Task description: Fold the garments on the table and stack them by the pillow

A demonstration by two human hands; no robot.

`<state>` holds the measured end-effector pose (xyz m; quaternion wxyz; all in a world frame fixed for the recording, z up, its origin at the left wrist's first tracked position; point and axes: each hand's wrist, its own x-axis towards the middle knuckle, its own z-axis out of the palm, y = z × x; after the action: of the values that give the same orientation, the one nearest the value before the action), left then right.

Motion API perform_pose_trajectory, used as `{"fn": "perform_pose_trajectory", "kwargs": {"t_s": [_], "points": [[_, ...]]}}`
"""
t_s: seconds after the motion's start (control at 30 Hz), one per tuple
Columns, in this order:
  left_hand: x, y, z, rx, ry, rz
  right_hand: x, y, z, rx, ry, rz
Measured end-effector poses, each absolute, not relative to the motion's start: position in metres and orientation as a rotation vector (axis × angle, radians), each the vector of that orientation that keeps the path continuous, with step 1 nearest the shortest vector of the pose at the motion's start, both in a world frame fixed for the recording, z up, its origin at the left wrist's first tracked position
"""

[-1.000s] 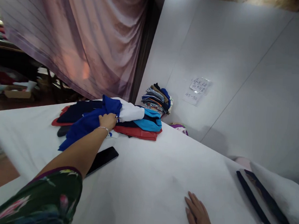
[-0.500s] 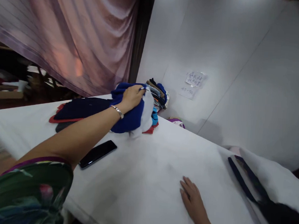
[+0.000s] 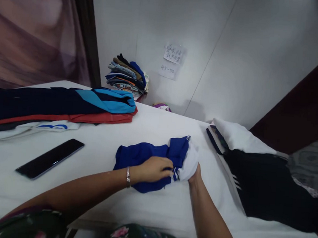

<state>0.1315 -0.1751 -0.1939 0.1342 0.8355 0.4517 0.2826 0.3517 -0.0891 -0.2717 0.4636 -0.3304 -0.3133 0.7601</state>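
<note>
Crumpled blue-and-white fabric garment (image 3: 154, 150), on the white cloth-covered worktop (image 3: 99, 147), right of the flat black phone (image 3: 50, 158); pinched near its striped trim by the left hand (image 3: 155, 168), touched at the white end by the right hand (image 3: 194, 176), grip hidden.

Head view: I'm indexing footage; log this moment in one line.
left hand: on blue-and-white cloth garment | right hand: at its white part

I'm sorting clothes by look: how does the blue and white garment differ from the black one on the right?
The blue and white garment is bunched, while the black garment lies flatter. The left hand and right hand are both at the bunched piece; neither touches the black garment. The bunched piece covers less of the view than the black garment. Both are over the white table.
</note>
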Motion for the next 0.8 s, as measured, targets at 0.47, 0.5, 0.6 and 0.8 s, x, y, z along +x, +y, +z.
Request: {"fn": "perform_pose_trajectory", "kwargs": {"t_s": [0.47,0.5,0.6,0.8], "points": [[0.134,-0.089,-0.195,1.709,1.54,0.629,0.363,-0.085,-0.27,-0.78,-0.706,1.666],[0.14,-0.088,-0.196,1.654,1.5,0.662,0.364,-0.086,-0.269,-0.773,-0.731,1.68],[0.155,-0.088,-0.2,1.485,1.369,0.785,0.366,-0.089,-0.265,-0.768,-0.774,1.711],[0.141,-0.075,-0.184,1.293,1.31,0.992,0.367,-0.09,-0.255,-0.775,-0.704,1.711]]}}
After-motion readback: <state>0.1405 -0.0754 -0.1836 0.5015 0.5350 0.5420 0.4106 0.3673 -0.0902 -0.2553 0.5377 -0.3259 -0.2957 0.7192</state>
